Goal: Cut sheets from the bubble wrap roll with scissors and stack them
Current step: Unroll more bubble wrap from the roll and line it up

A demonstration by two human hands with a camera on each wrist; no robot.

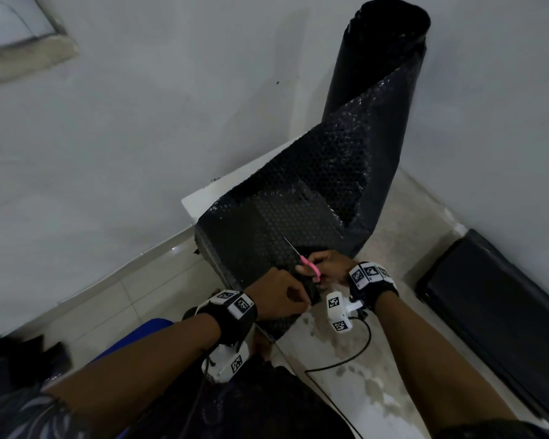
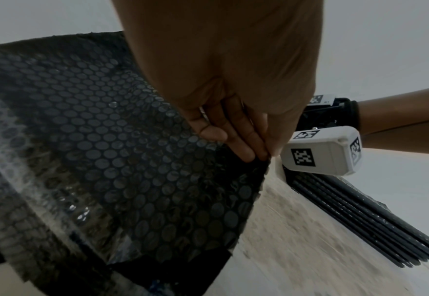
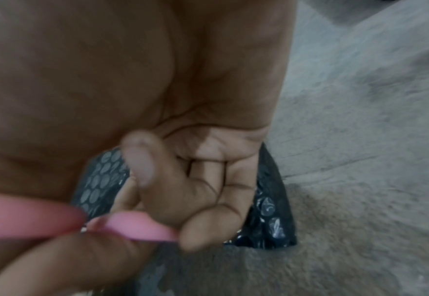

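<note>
Black bubble wrap (image 1: 286, 213) is trailing down from the upright roll (image 1: 381, 64) in the corner, over a white ledge (image 1: 200, 198) to the floor (image 1: 393, 312), and I am judging the cut as barely begun; I am seeing no finished stack. My left hand (image 1: 279, 296) is pinching the wrap's near edge between thumb and fingers (image 2: 236, 140). My right hand (image 1: 327, 267), just beside it, is gripping the pink-handled scissors (image 1: 308, 264), their blade pointing up across the sheet.

Grey walls (image 1: 140, 122), pale tiled floor (image 1: 133, 296), dim light.
</note>
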